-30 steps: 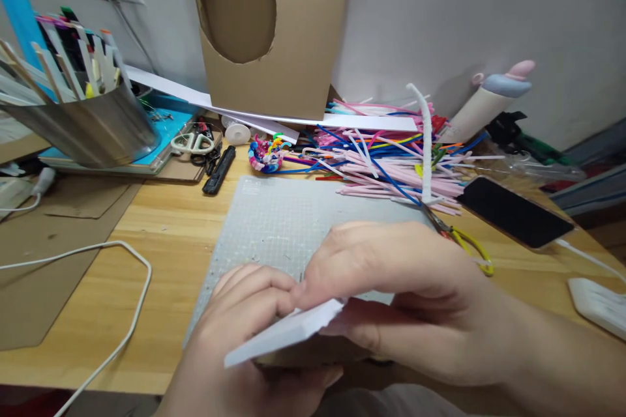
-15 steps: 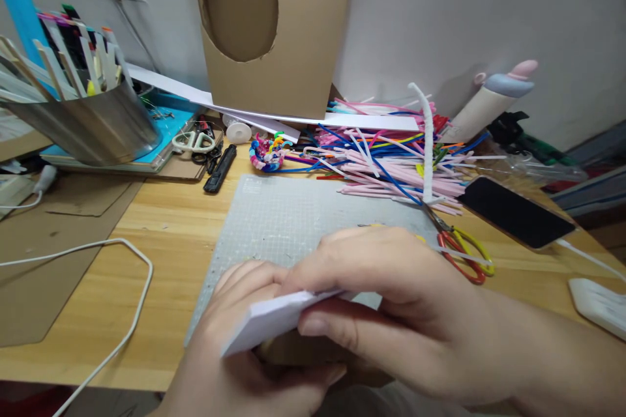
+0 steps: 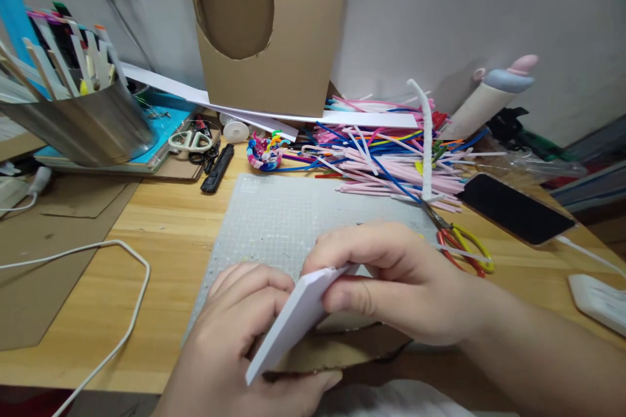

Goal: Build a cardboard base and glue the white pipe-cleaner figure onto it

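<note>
Between thumb and fingers, my right hand (image 3: pixel 401 287) pinches the top of a folded white paper strip (image 3: pixel 296 319). The strip stands tilted, its lower end beside my left hand (image 3: pixel 229 332). My left hand is closed around a brown cardboard piece (image 3: pixel 337 350), thumb in front and fingers behind. Part of the cardboard is hidden by the strip and both hands. Both hands are over the near edge of a grey cutting mat (image 3: pixel 274 221).
Scissors (image 3: pixel 464 247) and a phone (image 3: pixel 516 208) lie at the right. Behind the mat are pipe cleaners (image 3: pixel 386 169), a black cutter (image 3: pixel 218 169) and a cardboard panel with a round hole (image 3: pixel 303 45). A metal cup (image 3: pixel 102 124) stands left, near a white cable (image 3: pixel 141 293).
My right hand has tilted the paper strip more upright and shifted slightly right. More of the brown cardboard now shows beneath the strip. My left hand keeps its hold.
</note>
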Demonstrator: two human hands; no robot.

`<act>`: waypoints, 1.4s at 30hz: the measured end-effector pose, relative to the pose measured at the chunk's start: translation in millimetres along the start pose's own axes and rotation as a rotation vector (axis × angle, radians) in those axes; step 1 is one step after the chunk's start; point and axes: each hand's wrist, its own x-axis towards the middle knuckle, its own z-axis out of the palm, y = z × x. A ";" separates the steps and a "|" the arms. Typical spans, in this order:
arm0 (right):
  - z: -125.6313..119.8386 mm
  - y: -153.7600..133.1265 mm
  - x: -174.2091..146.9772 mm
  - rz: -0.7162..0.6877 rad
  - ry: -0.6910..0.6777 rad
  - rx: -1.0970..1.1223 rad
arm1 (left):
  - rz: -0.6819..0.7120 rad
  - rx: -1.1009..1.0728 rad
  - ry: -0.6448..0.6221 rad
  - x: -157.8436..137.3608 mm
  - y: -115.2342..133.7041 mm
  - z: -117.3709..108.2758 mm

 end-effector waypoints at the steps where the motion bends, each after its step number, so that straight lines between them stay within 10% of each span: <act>1: -0.8 1.3 -0.6 0.005 0.003 0.022 | 0.050 -0.013 -0.037 0.6 -2.2 -1.4; 12: -13.2 19.9 -6.0 -0.029 -0.060 0.174 | 0.170 0.050 -0.065 3.5 -2.3 -4.8; 42: -30.4 40.2 -7.8 -0.171 -0.107 0.141 | -0.029 0.039 -0.061 3.6 5.7 -5.1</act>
